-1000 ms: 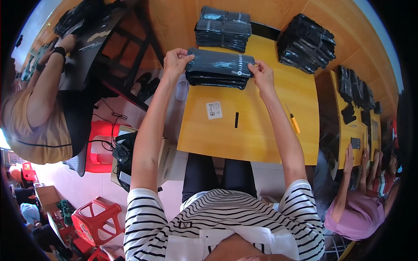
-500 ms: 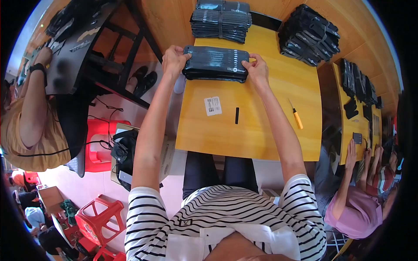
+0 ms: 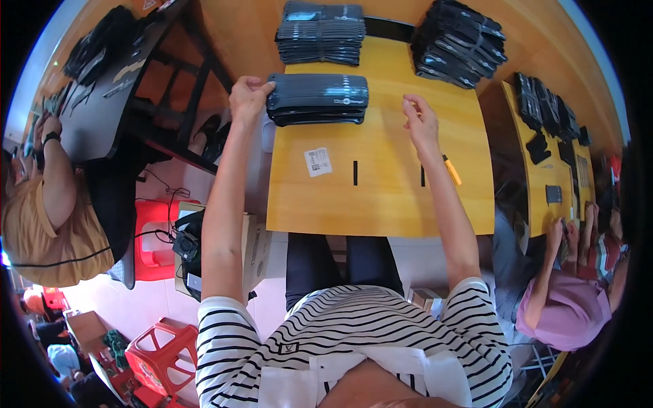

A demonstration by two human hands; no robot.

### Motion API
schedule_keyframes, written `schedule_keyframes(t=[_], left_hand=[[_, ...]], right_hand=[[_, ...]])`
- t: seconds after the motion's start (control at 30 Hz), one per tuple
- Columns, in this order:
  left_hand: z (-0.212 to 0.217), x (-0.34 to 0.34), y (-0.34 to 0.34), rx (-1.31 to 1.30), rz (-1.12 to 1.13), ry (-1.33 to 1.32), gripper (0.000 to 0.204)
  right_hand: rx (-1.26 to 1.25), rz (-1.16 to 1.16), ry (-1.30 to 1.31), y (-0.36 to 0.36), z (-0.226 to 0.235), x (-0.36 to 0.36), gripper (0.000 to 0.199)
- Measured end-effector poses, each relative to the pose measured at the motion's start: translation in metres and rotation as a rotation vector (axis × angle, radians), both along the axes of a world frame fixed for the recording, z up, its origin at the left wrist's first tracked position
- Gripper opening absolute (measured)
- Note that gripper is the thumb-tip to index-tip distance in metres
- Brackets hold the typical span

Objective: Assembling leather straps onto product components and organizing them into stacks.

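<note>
A low stack of flat black pouches (image 3: 316,99) with pale print lies across the far left part of the yellow table. My left hand (image 3: 249,99) is closed on the stack's left end, thumb at its upper corner. To the right of the stack, apart from it, my right hand (image 3: 422,124) is raised over the table with its fingers loosely bent and apart, nothing visible in them. Nearer me lie a white printed label (image 3: 317,162), a thin black strip (image 3: 355,173) and a second black strip (image 3: 422,177) by my right forearm. A yellow-handled tool (image 3: 452,171) is partly hidden behind that forearm.
Behind stand a strapped pile of black pouches (image 3: 320,42) and another black pile (image 3: 461,44) at the right. A dark table (image 3: 102,122) with a person is on the left. People sit at another yellow table (image 3: 541,183) on the right. Red stools (image 3: 160,353) stand lower left.
My right hand has let go of the stack's right end and moved right, away from it. My left hand stays at the left end. The second black strip now shows. The view has shifted slightly.
</note>
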State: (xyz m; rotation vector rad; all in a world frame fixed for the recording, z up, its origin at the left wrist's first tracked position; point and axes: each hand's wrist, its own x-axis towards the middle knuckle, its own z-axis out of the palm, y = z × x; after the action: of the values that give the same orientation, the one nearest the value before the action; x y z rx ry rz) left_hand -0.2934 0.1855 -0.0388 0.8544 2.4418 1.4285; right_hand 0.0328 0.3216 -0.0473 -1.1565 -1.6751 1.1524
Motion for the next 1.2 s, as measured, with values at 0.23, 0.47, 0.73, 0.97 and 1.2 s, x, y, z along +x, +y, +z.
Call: schedule_keyframes(t=[0.23,0.47,0.73,0.97,1.2], left_hand=[[-0.003,0.051,-0.060,0.264,-0.012,0.295,0.026],[-0.074,0.137,-0.104,0.289,-0.039,0.008,0.015],[-0.099,0.151,-0.116,0.416,0.030,-0.001,0.019],[-0.071,0.180,-0.114,0.312,-0.059,0.036,0.034],[-0.051,0.187,-0.112,-0.038,-0.251,0.293,0.053]], right_hand=[[0.380,-0.174,-0.669,-0.002,-0.030,0.153,0.026],[0.577,-0.051,-0.670,-0.031,-0.070,0.176,0.020],[0.451,0.251,-0.223,-0.119,-0.041,0.075,0.024],[0.553,0.423,-0.435,-0.180,-0.068,0.005,0.042],[0.794,0.398,-0.376,-0.137,-0.031,0.042,0.039]])
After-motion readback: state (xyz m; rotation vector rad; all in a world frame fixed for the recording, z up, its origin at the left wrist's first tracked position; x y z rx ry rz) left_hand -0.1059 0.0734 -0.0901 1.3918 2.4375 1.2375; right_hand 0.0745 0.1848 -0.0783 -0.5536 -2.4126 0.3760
